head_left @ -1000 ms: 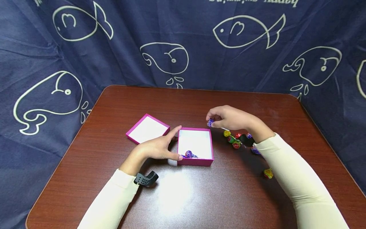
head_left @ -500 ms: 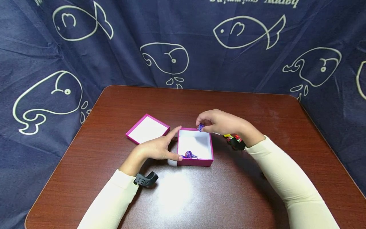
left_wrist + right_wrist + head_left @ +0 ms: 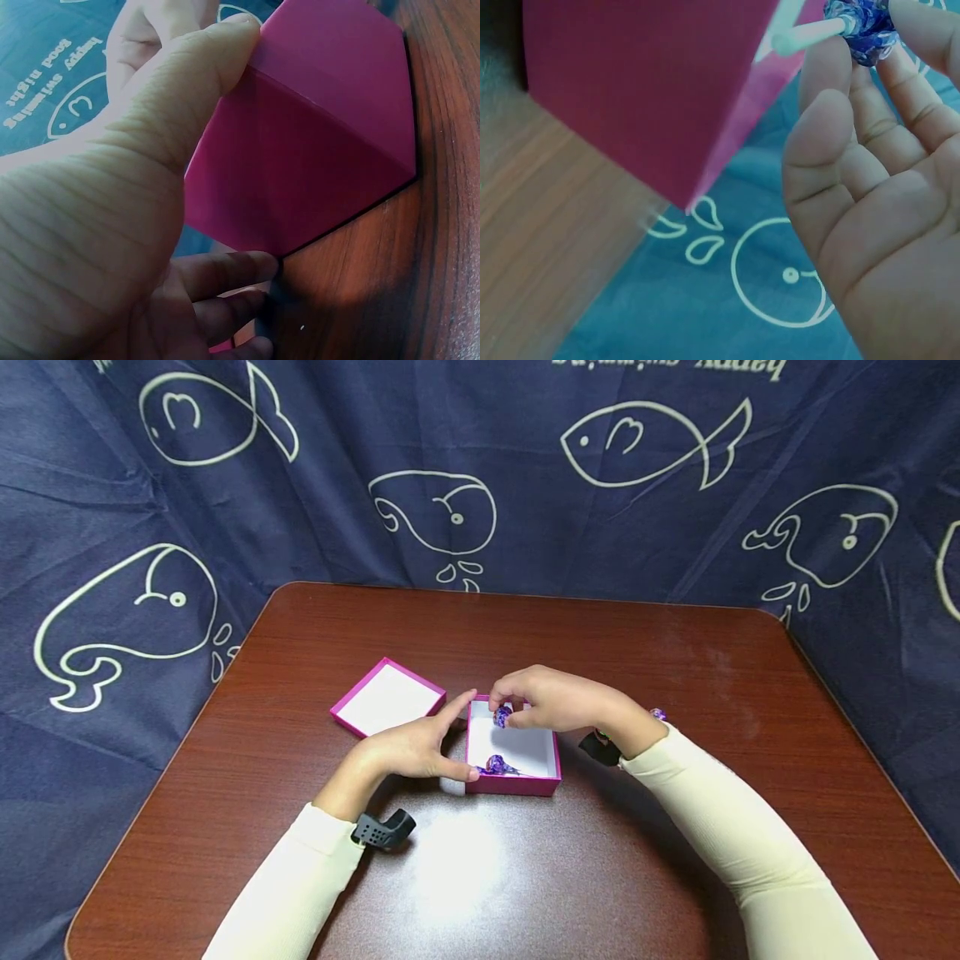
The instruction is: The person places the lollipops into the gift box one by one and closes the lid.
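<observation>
My right hand [image 3: 566, 700] pinches a purple-wrapped lollipop [image 3: 502, 717] by its wrapped head over the far part of a pink box [image 3: 512, 786] with a white inside. In the right wrist view the white stick [image 3: 810, 35] of that lollipop points toward the box. My left hand [image 3: 408, 747] lies along the box's left side, thumb and index finger stretched toward its near and far corners. The left wrist view shows the thumb [image 3: 225, 52] on the rim and the other fingers low beside the wall. More purple-wrapped candy [image 3: 496, 765] lies inside near the front wall.
A pink-edged lid [image 3: 387, 697], white side up, lies left behind the box on the brown table [image 3: 480, 877]. Another purple-wrapped lollipop [image 3: 657, 714] peeks out behind my right wrist; the arm hides what lies beneath. A dark blue cloth [image 3: 517, 552] hangs behind the table.
My right hand has moved left and toward me, carrying the lollipop from beside the box to over its inside. The right forearm now covers the other lollipops. My left hand has stayed put.
</observation>
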A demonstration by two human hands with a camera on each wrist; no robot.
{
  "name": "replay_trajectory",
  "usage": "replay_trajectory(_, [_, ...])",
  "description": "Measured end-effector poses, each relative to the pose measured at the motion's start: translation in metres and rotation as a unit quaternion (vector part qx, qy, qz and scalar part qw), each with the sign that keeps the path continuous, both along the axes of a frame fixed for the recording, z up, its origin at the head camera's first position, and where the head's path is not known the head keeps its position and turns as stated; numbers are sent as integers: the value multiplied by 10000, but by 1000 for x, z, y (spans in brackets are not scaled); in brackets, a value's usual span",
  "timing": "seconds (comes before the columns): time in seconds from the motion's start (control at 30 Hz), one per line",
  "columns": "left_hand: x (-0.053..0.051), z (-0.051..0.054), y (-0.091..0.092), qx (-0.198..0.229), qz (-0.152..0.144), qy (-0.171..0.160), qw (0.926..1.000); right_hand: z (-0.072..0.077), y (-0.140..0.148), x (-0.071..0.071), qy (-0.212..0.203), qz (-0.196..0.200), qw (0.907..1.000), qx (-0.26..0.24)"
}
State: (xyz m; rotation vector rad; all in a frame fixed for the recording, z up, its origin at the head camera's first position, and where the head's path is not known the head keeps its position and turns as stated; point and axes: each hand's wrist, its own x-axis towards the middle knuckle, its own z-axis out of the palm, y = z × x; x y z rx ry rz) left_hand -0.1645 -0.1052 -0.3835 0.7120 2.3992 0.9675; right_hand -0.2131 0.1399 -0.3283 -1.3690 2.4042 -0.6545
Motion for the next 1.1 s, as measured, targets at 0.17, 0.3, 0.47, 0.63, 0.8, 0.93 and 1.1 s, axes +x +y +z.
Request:
replay_trajectory(0.17, [0, 0, 0, 2, 13, -34, 10000, -5, -7, 2, -83, 48, 9999, 60])
replay_trajectory(0.3, [0, -1, -1, -4, 25, -77, 10000, -9, -12, 4, -145, 82, 9998, 84])
replay_trajectory(0.47, [0, -1, -1, 49, 37, -74, 10000, -16, -17, 5, -229, 52, 9996, 147])
replay_trajectory(0.63, [0, 0, -1, 106, 4, -46, 9999, -23, -19, 6, -318, -56, 9993, 176])
replay_trajectory(0.8, [-1, 0, -1, 131, 10, -43, 9999, -30, -21, 6, -349, 45, 9991, 220])
replay_trajectory(0.93, [0, 0, 0, 92, 18, -84, 9999, -35, -23, 7, -388, 129, 9989, 243])
replay_trajectory(1.1, [1, 0, 0, 73, 28, -89, 9999, -39, -27, 9, -418, 157, 9982, 389])
